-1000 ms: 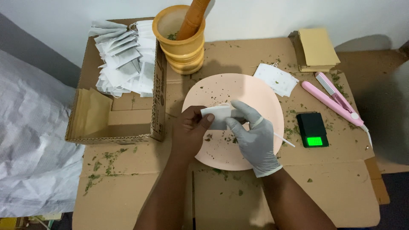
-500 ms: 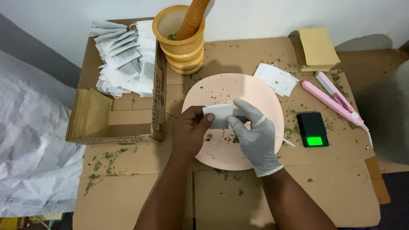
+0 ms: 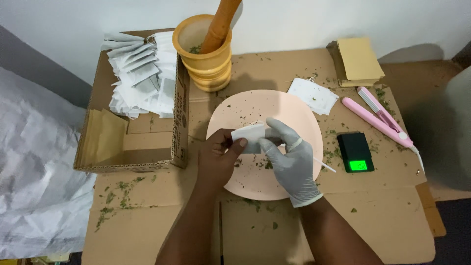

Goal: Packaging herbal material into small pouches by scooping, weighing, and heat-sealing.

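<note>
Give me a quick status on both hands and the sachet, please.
Left hand bare, right hand gloved, both pinching small white sachet. Sachet held over pink plate. Nothing in the way.

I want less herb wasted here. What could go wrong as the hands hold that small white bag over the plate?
The small white bag, pinched between bare left hand and gloved right hand, might tip and shed herb past the pink plate. The right arm might also nudge the black scale.
</note>
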